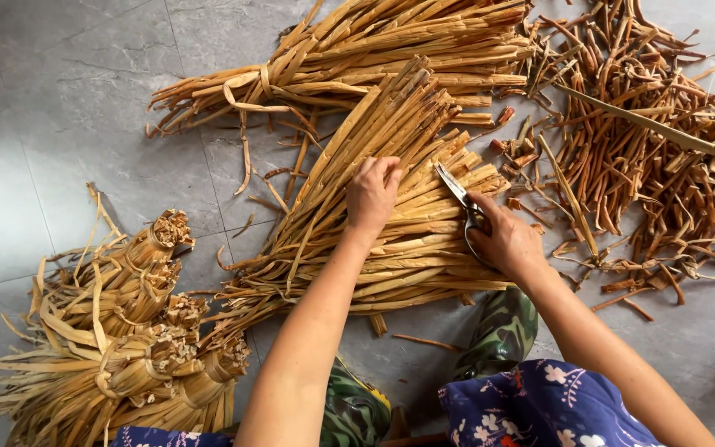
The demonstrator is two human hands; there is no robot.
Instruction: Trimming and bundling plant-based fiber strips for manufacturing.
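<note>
From the head camera, looking straight down: the person sits over a grey tiled floor (59, 99) and seems to be trimming a bundle of dried reed strips (391, 215) lying across it just ahead of their knees. The left hand (371, 196) presses down on the bundle, fingers curled closed around a few strips near its cut end. The right hand (506, 242) is closed around the handles of a pair of scissors (457, 192), blades parted a little and aimed at the strip ends. I'd judge the next cut wants the strips held still and the blades set square to the ragged tips.

The bundle is golden-tan, flat-stranded, fanned wide at the cut end and narrowing toward the lower left. Tied sheaves (126, 331) sit to the left, darker offcuts (655, 157) to the right.
</note>
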